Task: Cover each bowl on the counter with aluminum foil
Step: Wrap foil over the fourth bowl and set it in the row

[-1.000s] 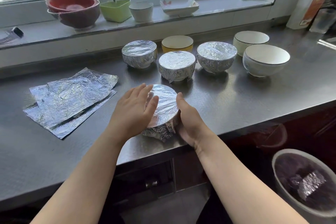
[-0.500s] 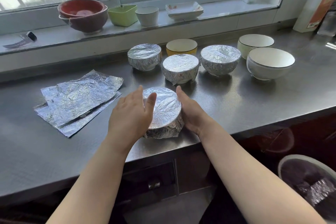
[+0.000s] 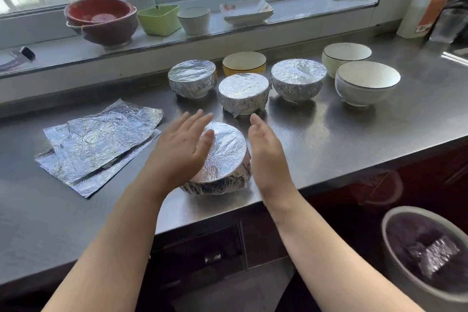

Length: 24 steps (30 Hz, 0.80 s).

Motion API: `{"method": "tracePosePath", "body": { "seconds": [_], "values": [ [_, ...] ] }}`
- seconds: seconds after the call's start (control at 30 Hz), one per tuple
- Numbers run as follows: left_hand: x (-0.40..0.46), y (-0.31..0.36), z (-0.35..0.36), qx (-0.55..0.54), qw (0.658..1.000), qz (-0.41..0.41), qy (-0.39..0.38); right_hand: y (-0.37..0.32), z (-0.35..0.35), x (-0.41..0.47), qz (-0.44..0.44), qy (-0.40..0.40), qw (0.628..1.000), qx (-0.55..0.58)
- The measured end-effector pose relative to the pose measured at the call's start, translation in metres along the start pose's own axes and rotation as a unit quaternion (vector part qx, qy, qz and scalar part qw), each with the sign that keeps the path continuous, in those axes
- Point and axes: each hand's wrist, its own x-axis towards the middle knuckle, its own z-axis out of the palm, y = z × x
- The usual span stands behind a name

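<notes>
A foil-covered bowl (image 3: pixel 224 157) stands near the counter's front edge between my hands. My left hand (image 3: pixel 181 151) hovers over its left side with fingers straight. On the bowl's right, my right hand (image 3: pixel 266 149) is held upright and open, just off the foil. Behind stand three more foil-covered bowls (image 3: pixel 192 78) (image 3: pixel 243 92) (image 3: pixel 298 78). A yellow bowl (image 3: pixel 244 62) and two white bowls (image 3: pixel 345 54) (image 3: pixel 367 82) are uncovered. Loose foil sheets (image 3: pixel 98 144) lie on the left of the counter.
On the windowsill stand stacked red bowls (image 3: pixel 101 20), a green container (image 3: pixel 158 19), a white cup (image 3: pixel 193 19) and a white dish (image 3: pixel 247 10). A bin (image 3: pixel 428 256) with crumpled foil sits below at the right. The steel counter (image 3: pixel 354 134) edge runs just in front of the near bowl.
Both hands have lifted off the near bowl's foil and spread apart; a second ago they pressed the foil around its sides.
</notes>
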Motion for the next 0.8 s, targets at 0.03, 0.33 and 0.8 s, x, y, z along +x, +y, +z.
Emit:
{"method": "tracePosePath", "body": {
  "seconds": [0.03,0.33,0.8],
  "values": [
    [0.002,-0.001,0.003,0.004,1.000,0.004,-0.012,0.000,0.005,-0.005,-0.012,-0.009,1.000,-0.014],
    [0.001,0.000,0.008,-0.012,1.000,0.000,-0.022,0.005,0.025,-0.010,-0.018,-0.051,0.992,-0.112],
    [0.001,0.001,0.008,-0.035,0.999,-0.014,-0.012,0.019,0.036,-0.007,0.006,-0.017,0.994,-0.108]
  ]
}}
